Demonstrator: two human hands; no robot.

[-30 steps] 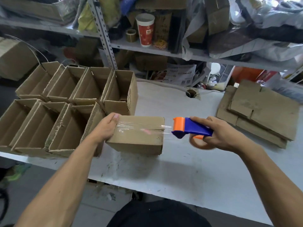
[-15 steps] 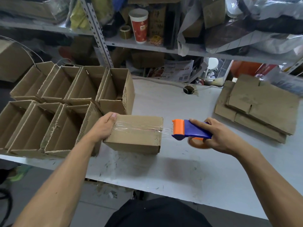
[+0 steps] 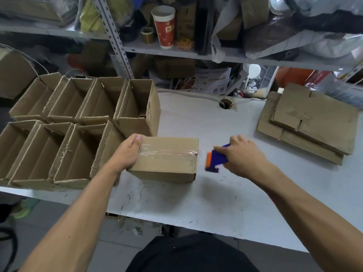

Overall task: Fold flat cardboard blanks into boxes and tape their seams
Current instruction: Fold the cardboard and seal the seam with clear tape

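Gripping the left end of the taped box (image 3: 167, 160) with left hand (image 3: 127, 152), thumb on top. Curled round the blue-and-orange tape dispenser (image 3: 215, 159) with right hand (image 3: 241, 156), just right of the box, on the white table (image 3: 216, 203). Open boxes (image 3: 74, 130) crowded left; flat blanks (image 3: 312, 122) stacked far right.

arms: bare to above elbows, no sleeves vis. | wrists: no watch/bands | torso: black garment (image 3: 188, 254)
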